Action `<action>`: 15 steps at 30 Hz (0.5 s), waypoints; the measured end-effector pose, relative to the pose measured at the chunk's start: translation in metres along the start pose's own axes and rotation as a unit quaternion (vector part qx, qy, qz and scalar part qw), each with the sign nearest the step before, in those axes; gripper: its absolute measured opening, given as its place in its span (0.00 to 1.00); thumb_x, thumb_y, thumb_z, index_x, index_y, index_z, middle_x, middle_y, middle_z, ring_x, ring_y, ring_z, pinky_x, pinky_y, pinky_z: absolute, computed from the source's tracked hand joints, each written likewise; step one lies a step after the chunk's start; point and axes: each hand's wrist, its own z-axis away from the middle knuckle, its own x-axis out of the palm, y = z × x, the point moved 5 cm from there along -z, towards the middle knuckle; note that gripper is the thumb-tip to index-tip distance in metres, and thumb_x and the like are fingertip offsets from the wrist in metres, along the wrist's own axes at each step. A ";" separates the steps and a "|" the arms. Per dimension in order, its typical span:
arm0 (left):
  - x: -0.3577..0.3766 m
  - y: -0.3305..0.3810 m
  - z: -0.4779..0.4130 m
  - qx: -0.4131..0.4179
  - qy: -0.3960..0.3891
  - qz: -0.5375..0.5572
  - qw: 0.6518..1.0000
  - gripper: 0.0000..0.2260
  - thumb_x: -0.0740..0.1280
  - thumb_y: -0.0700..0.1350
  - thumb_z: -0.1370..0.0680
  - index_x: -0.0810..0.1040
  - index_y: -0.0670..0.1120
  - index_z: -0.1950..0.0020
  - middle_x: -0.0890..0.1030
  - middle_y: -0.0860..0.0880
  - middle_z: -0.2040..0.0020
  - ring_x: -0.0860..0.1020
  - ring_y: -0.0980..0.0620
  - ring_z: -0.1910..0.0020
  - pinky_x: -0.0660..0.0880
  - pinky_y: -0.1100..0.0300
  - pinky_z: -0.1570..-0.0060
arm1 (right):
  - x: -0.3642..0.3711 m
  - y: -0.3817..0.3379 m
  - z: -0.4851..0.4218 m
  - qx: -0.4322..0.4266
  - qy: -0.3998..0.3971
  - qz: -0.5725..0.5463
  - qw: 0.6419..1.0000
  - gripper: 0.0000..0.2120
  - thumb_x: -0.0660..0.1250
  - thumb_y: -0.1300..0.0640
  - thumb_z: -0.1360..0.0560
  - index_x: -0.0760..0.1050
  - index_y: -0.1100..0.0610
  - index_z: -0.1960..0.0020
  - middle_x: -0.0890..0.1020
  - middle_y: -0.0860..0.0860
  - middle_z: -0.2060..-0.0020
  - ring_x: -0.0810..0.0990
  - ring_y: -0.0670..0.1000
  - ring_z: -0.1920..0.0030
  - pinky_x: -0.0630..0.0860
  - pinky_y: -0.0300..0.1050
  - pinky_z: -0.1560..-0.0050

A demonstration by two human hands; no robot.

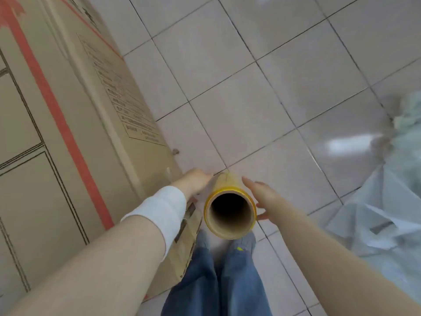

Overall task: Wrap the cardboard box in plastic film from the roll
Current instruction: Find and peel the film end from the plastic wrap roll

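A tall cardboard box (pixel 68 124) with red tape and printed black lines fills the left side and stands on the tiled floor. The film roll (pixel 227 184), a yellowish tube on a brown cardboard core, points up at me so I look down its hollow middle. My left hand (pixel 193 181) is between the box's corner and the roll and touches the roll's left side; its fingers are foreshortened and partly hidden. My right hand (pixel 262 197) lies against the roll's right side with straight fingers, the thumb on the rim.
Pale grey floor tiles (pixel 262 87) spread ahead and to the right. Crumpled clear plastic sheeting (pixel 387 213) is heaped at the right edge. My legs in blue jeans (pixel 216 281) and grey shoes are directly below the roll, close to the box's near corner.
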 end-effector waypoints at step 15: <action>0.028 -0.038 0.000 -0.038 -0.074 0.199 0.976 0.16 0.62 0.50 0.21 0.75 0.41 0.40 0.80 0.48 0.54 0.78 0.54 0.60 0.75 0.63 0.66 | 0.038 0.033 0.012 0.110 -0.211 -0.320 0.917 0.24 0.59 0.41 0.23 0.72 0.63 0.46 0.84 0.60 0.68 0.83 0.55 0.70 0.78 0.44 0.72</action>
